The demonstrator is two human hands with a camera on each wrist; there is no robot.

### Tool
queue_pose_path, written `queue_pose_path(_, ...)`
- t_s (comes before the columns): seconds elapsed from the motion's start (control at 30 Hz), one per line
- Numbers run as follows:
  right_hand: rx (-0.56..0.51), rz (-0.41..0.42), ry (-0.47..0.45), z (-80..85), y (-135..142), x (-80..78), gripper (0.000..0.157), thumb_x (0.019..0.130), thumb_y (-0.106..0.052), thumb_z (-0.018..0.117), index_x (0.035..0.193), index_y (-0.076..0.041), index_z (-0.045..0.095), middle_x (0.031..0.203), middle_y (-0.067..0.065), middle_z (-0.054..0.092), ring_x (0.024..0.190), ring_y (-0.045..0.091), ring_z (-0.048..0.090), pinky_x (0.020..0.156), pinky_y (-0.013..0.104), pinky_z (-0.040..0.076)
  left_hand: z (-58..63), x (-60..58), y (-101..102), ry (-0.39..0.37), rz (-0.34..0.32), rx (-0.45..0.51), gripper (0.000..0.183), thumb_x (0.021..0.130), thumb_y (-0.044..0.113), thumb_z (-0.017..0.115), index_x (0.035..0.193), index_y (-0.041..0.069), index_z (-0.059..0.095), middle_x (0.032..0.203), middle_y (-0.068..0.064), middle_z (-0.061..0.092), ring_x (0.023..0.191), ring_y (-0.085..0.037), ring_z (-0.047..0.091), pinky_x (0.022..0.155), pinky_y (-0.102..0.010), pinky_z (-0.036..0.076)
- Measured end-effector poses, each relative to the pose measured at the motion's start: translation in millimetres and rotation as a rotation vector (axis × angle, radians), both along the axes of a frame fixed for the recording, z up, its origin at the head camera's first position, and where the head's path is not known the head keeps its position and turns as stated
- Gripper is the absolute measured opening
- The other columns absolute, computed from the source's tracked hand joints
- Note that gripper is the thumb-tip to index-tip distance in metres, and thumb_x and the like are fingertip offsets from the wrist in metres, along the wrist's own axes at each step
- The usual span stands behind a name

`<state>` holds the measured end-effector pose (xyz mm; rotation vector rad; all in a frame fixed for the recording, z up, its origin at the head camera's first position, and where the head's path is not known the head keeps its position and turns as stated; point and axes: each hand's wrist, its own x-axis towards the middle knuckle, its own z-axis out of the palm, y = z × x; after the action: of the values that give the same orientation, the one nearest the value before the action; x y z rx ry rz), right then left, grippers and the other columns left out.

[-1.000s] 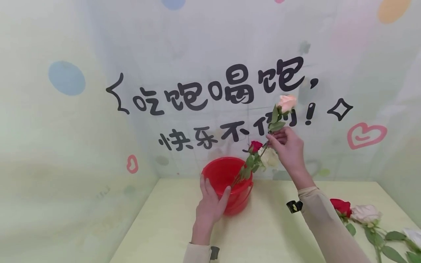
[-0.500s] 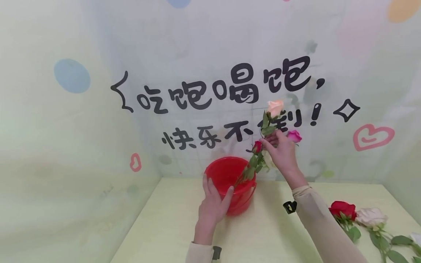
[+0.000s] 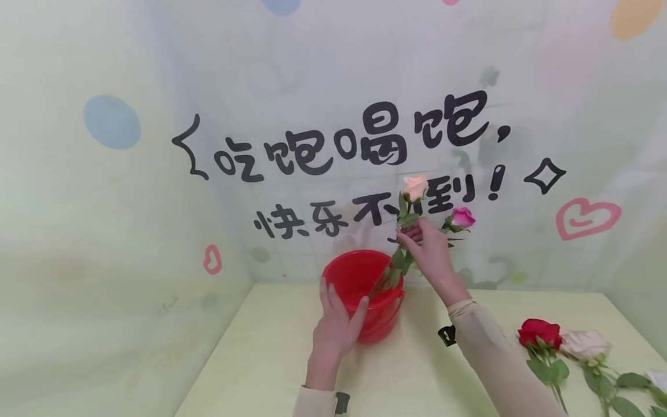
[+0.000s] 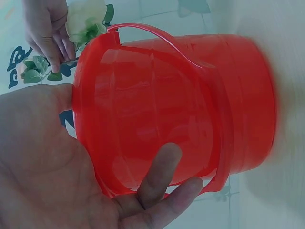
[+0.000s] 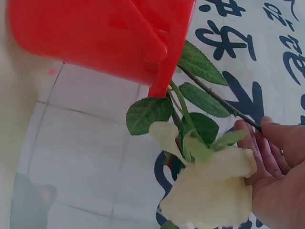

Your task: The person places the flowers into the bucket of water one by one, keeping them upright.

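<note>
1 red bucket (image 3: 377, 327), 1 L hand (image 3: 336, 331), 1 R hand (image 3: 429, 252). Min. 6 flwrs: 1 peach rose (image 3: 416, 188), 1 magenta rose (image 3: 462, 218), 1 cream rose (image 5: 209, 193); on tbl (image 3: 260, 353) 1 red rose (image 3: 540, 334), 1 pale pink rose (image 3: 586, 344), 1 white flwr (image 3: 659, 377), cut off. Wall (image 3: 312, 63): 2 hearts (image 3: 587, 219), 1 star (image 3: 545, 175), 2 blue dots (image 3: 112, 121), 1 orange dot (image 3: 634, 18).

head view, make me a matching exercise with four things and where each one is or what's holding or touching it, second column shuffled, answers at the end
1. peach rose
2. red rose
3. magenta rose
4. bucket

A. touched by the left hand
B. pinched by the right hand
C. lying on the table
D. raised above the table, just right of the right hand

Pairs: 1-B, 2-C, 3-D, 4-A
</note>
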<state>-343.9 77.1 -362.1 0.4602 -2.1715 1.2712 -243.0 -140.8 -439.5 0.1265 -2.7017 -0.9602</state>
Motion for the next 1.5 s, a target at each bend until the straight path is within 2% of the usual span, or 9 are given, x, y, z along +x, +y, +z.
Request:
queue_pose_path(0.33, 0.042, 0.044, -0.099, -16.1, -15, -0.1, 0.024, 0.097, -0.013, 0.078, 0.109, 0.001, 0.063, 0.097, 0.017, 0.074, 0.086, 0.030, 0.072, 0.074, 0.041, 0.063, -3.0, -1.6, -3, 0.006, -0.006, -0.004, 0.111, 0.092, 0.052, 0.074, 0.167, 0.001, 0.009, 0.159, -0.023, 0.036, 0.058, -0.016, 0.058, 0.062, -0.040, 0.062)
queue_pose_path(0.53, 0.024, 0.068, -0.223, -21.9, -20, 2.1, 0.027, 0.099, -0.017, 0.077, 0.114, 0.000, 0.063, 0.102, 0.017, 0.074, 0.090, 0.029, 0.073, 0.078, 0.041, 0.065, -3.6, -2.5, -3, 0.017, -0.013, -0.008, 0.111, 0.092, 0.053, 0.073, 0.167, 0.001, 0.009, 0.158, -0.023, 0.037, 0.059, -0.015, 0.058, 0.063, -0.040, 0.062)
queue_pose_path(0.83, 0.032, 0.064, -0.349, -30.4, -22, 1.5, 0.027, 0.099, -0.018, 0.077, 0.116, -0.001, 0.066, 0.104, 0.015, 0.075, 0.089, 0.026, 0.075, 0.080, 0.039, 0.064, -2.3, -1.9, -3, 0.016, -0.019, -0.004, 0.111, 0.093, 0.054, 0.073, 0.167, 0.001, 0.009, 0.157, -0.023, 0.038, 0.059, -0.016, 0.057, 0.063, -0.040, 0.062)
queue_pose_path(1.17, 0.037, 0.080, -0.377, -31.8, -24, 4.6, 0.020, 0.097, -0.010, 0.077, 0.108, 0.004, 0.068, 0.090, 0.014, 0.076, 0.078, 0.023, 0.076, 0.072, 0.036, 0.064, -4.3, -1.4, -2, 0.020, -0.015, -0.005, 0.110, 0.093, 0.053, 0.073, 0.166, 0.001, 0.010, 0.162, -0.022, 0.032, 0.063, -0.017, 0.060, 0.065, -0.042, 0.063)
queue_pose_path(1.5, 0.023, 0.086, -0.395, -32.1, -24, 4.5, 0.019, 0.097, -0.008, 0.076, 0.108, 0.006, 0.068, 0.092, 0.016, 0.077, 0.078, 0.024, 0.076, 0.071, 0.035, 0.063, -4.4, -0.9, -2, 0.022, -0.008, -0.012, 0.109, 0.093, 0.053, 0.072, 0.166, 0.000, 0.010, 0.163, -0.022, 0.030, 0.060, -0.016, 0.058, 0.064, -0.041, 0.063)
